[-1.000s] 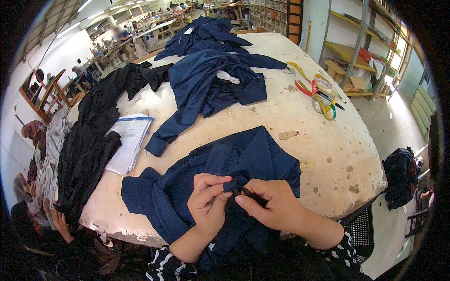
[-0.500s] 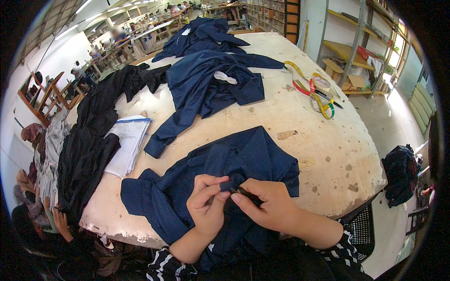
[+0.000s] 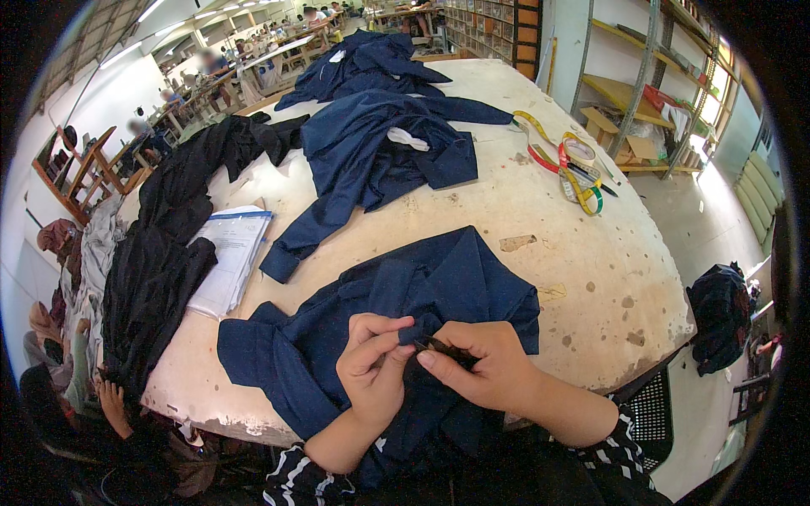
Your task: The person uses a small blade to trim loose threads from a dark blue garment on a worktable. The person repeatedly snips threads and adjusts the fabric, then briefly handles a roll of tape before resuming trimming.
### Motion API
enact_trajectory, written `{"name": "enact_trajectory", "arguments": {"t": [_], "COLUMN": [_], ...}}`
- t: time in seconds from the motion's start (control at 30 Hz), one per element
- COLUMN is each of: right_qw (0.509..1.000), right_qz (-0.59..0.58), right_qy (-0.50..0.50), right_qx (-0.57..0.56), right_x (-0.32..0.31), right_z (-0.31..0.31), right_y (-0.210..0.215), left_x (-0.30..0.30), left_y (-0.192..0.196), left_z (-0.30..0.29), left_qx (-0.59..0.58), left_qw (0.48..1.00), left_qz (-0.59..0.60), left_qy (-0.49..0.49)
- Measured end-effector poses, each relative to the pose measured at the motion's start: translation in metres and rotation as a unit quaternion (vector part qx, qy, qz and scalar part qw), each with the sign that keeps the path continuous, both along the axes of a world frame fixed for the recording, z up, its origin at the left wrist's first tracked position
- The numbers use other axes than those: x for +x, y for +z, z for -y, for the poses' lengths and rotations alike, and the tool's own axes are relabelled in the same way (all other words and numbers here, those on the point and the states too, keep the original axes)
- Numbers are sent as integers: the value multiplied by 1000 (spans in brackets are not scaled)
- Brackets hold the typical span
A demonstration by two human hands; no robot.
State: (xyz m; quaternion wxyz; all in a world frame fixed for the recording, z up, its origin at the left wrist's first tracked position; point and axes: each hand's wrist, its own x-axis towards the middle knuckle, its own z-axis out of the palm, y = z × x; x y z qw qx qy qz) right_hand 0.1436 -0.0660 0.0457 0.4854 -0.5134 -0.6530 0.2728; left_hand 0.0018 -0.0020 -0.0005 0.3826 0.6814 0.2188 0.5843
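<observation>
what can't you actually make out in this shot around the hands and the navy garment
Head view only:
- Small dark tool in the right hand: mostly covered by fingers, kind unclear.
- Spot on the navy garment being worked: hidden between the right hand and left hand.
- Sheets of the paper stack: too small to read.

Big workshop w/ white walls [image 3: 101, 93], strip lights [image 3: 152, 10] on ceiling, pale worn round table [image 3: 540, 202] in middle, metal shelving [image 3: 650, 76] along right side, grey floor [image 3: 692, 228] below it, wooden chairs [image 3: 84, 164] at left, more work tables [image 3: 278, 55] far back.
</observation>
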Motion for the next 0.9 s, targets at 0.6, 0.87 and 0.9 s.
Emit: {"name": "enact_trajectory", "arguments": {"t": [0.6,0.87,0.9], "right_qw": [998,996,997], "right_qz": [53,-83,-75], "right_qy": [-25,-7,-8], "right_qx": [25,-13,-13], "right_x": [-4,-7,-7], "right_z": [-1,-1,-1], "right_y": [-2,-11,-10], "left_x": [3,0,0], "left_y": [-2,2,2], "left_z": [2,1,1], "left_qx": [-8,26,31], "left_qw": [1000,998,997], "left_qz": [25,-28,-30], "left_qy": [9,55,61]}}
